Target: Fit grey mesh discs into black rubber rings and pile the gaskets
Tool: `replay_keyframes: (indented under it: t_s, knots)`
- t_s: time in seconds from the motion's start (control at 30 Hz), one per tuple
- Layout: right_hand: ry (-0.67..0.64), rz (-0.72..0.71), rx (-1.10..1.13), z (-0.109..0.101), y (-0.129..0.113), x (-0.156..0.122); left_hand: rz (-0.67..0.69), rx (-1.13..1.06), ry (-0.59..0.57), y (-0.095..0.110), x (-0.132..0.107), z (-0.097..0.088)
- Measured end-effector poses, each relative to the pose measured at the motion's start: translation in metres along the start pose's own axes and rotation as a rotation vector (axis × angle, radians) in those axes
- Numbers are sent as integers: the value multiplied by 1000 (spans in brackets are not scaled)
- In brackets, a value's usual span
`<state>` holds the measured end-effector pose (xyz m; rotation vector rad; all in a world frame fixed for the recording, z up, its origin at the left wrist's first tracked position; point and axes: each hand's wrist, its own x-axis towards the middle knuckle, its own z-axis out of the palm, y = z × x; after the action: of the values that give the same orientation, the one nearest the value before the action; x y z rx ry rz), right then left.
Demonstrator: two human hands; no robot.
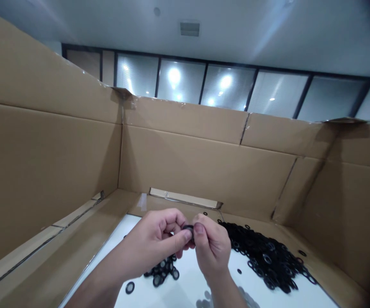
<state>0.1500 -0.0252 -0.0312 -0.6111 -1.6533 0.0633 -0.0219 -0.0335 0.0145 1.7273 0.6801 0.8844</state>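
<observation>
My left hand (164, 235) and my right hand (213, 246) meet over the white surface. Between their thumbs and fingertips they pinch a small black ring (187, 227), partly hidden by the fingers; something greyish shows near its middle, too small to make out. Below my left hand lies a small pile of black rings with grey centres (159, 273), partly covered by the hand. One such grey-centred ring (129, 287) rests apart to the left. Beyond my right hand spreads a large heap of black rings (268, 259). Grey discs (205, 300) lie near my right wrist, partly hidden.
Tall cardboard walls (185, 158) surround the white board (178, 295) at the left, back and right. A slot-like cut (185, 199) runs along the base of the back wall. Loose rings (302, 253) lie near the heap, and a small black piece (239, 271) sits on the board.
</observation>
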Motion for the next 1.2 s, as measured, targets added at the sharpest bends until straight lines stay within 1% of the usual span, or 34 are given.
replay_keyframes:
  t_s: [0.1, 0.2, 0.27, 0.33, 0.4, 0.47, 0.57, 0.67, 0.73, 0.87, 0.93, 1.03, 1.2]
  knots:
    - [32, 6, -57, 0, 2, -4, 21, 108, 34, 0, -3, -2]
    - [26, -12, -72, 2, 2, -7, 44, 158, 62, 2, -4, -4]
    - [26, 30, -37, 6, 1, -8, 53, 109, 60, 3, -3, -5]
    - [54, 124, 33, 11, 0, -10, 67, 22, 49, 3, -1, -4]
    - [72, 208, 134, 15, -1, -12, 86, -63, 48, 1, 2, -2]
    - [48, 246, 255, 17, -2, -12, 109, -132, 55, -3, 5, 1]
    - [-29, 227, 389, 15, -3, -8, 159, -206, 70, -9, 10, 6]
    - [-38, 180, 388, 10, -7, 0, 177, -238, 76, -11, 12, 8]
    - [-38, 162, 357, 6, -10, 5, 174, -259, 44, -11, 12, 6]
    - [-94, 159, 341, 1, -16, 9, 148, -291, -48, -12, 9, -1]
    - [-110, 161, 347, 1, -16, 9, 129, -296, -62, -13, 9, -4]
    - [-86, 148, 349, 3, -14, 6, 138, -302, -45, -13, 10, -5]
    - [-13, 89, 294, 7, -7, -2, 144, -279, 0, -13, 11, 0]
